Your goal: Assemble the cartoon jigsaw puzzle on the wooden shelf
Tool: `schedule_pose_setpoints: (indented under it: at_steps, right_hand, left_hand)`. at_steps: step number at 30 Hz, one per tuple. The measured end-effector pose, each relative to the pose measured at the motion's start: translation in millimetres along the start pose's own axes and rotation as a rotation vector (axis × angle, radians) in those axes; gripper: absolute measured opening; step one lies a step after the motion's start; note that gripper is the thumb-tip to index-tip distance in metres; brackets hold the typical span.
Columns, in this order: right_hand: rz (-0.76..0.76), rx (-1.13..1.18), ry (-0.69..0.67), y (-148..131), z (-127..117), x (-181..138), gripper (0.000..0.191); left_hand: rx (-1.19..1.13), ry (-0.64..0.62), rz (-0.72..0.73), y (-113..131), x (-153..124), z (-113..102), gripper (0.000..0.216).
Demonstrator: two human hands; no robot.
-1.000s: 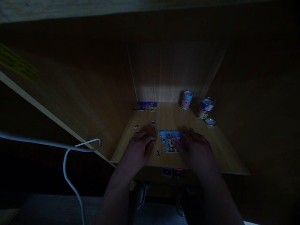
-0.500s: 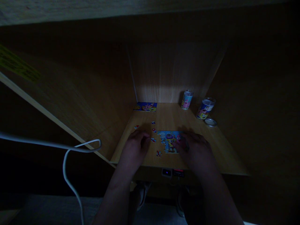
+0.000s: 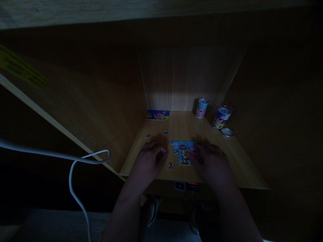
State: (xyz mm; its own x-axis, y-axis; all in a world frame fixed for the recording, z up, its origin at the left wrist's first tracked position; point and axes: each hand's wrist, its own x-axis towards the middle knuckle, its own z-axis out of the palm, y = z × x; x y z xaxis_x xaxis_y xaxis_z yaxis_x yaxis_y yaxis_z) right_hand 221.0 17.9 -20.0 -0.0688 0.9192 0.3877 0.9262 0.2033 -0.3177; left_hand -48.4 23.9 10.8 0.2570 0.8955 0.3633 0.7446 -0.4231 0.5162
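1. A wooden desk (image 3: 237, 164) fills the middle of the view, with wooden walls on the far, left and right sides. Its near edge is close to the person's body, and a white cable (image 3: 72, 178) hangs in the dark to the left of it.

2. The two arms come in from the near side. The left hand (image 3: 151, 159) sits just left of the puzzle, with its fingers curled and close together. The dark picture does not show if they pinch a piece. The right hand (image 3: 212, 161) lies over the right side of the puzzle with its fingers spread a bit, and it is too dark to tell if it pinches anything.

3. A part-made jigsaw puzzle (image 3: 183, 153) lies flat near the near edge, between the hands. It looks light and thin, so it could slide if bumped.

4. Two cartoon cans (image 3: 201, 108) (image 3: 221, 117) stand at the far right, with a round lid (image 3: 227, 132) lying flat near them. A picture card (image 3: 157, 115) lies at the far left. The far middle of the desk has room for moving.

5. Small loose puzzle pieces (image 3: 166, 140) lie left of the puzzle, and one (image 3: 171, 165) lies near its near side. They look easy to pinch by their edges.
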Motion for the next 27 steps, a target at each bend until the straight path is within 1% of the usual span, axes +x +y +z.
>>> schedule_pose_setpoints:
  at_steps: [3, 6, 8, 12, 15, 18, 20, 23, 27]
  right_hand:
    - [0.006, 0.004, -0.004, -1, 0, 0, 0.045]
    - [0.013, 0.008, -0.002, -2, 0, 0, 0.047]
    - [0.017, 0.006, -0.008, -2, -1, 0, 0.048]
    - [0.015, 0.0, -0.03, -1, -1, 0, 0.048]
    - [0.012, -0.011, -0.029, -1, -1, 0, 0.047]
    - [0.014, -0.019, -0.02, -2, -1, 0, 0.047]
    - [0.014, -0.017, -0.018, -2, -1, 0, 0.047]
    - [0.014, -0.012, -0.022, -2, -1, 0, 0.046]
    - [0.019, -0.007, -0.016, -1, -1, -1, 0.046]
  left_hand:
    - [0.065, 0.062, -0.019, -2, 0, 4, 0.013]
    - [0.233, 0.172, -0.131, -4, 0, 8, 0.014]
    - [0.338, 0.224, -0.208, -6, -1, 9, 0.016]
    - [0.462, 0.302, -0.303, -6, -6, 11, 0.019]
    - [0.474, 0.318, -0.345, -6, -9, 12, 0.031]
    - [0.452, 0.276, -0.296, -8, -8, 14, 0.048]
    - [0.44, 0.248, -0.256, -9, -8, 14, 0.053]
    - [0.415, 0.207, -0.194, -12, -6, 14, 0.044]
    - [0.361, 0.193, -0.118, -15, -4, 13, 0.034]
